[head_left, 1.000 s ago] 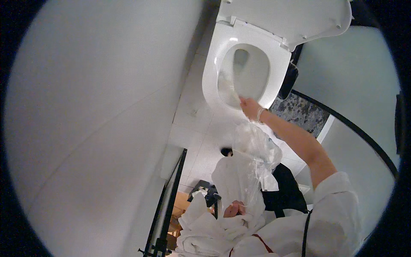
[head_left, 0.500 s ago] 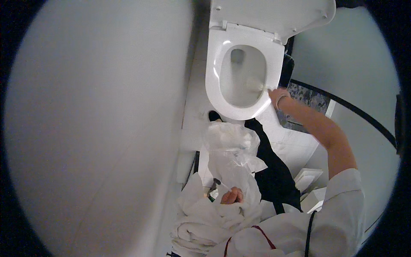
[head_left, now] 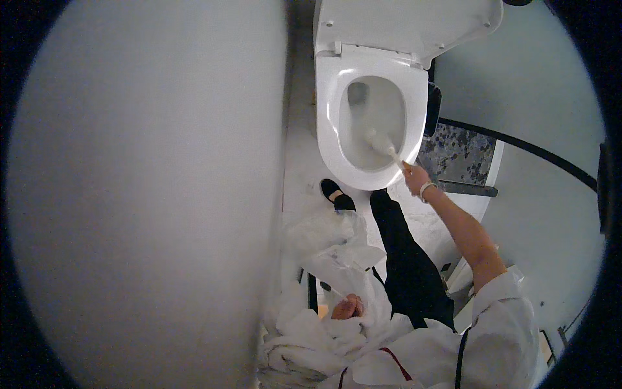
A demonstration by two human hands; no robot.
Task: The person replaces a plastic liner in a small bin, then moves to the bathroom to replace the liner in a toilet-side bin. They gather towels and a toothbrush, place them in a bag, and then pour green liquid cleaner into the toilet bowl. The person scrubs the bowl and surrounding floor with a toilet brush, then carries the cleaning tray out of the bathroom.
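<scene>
My right hand [head_left: 416, 179] grips the handle of a white toilet brush [head_left: 381, 142]. The brush head is inside the toilet bowl [head_left: 353, 152], against its front inner part. Around the bowl lies the white seat [head_left: 329, 129], lowered, with the lid [head_left: 395, 23] raised behind it. Close to my body, my left hand [head_left: 348, 307] is closed on a clear plastic bag [head_left: 324, 243], which hangs with pale, crumpled contents. White cloth is bunched around that wrist.
A plain grey wall [head_left: 155, 194] fills the left. Right of the toilet stand a black bin [head_left: 433, 110] and a mottled grey floor panel [head_left: 457, 152] behind a curved black-edged screen [head_left: 544, 162]. My black shoe [head_left: 332, 189] stands before the bowl.
My right hand has come a little toward me, and the brush head now shows more plainly inside the bowl. The bag has swung left and nearer my body.
</scene>
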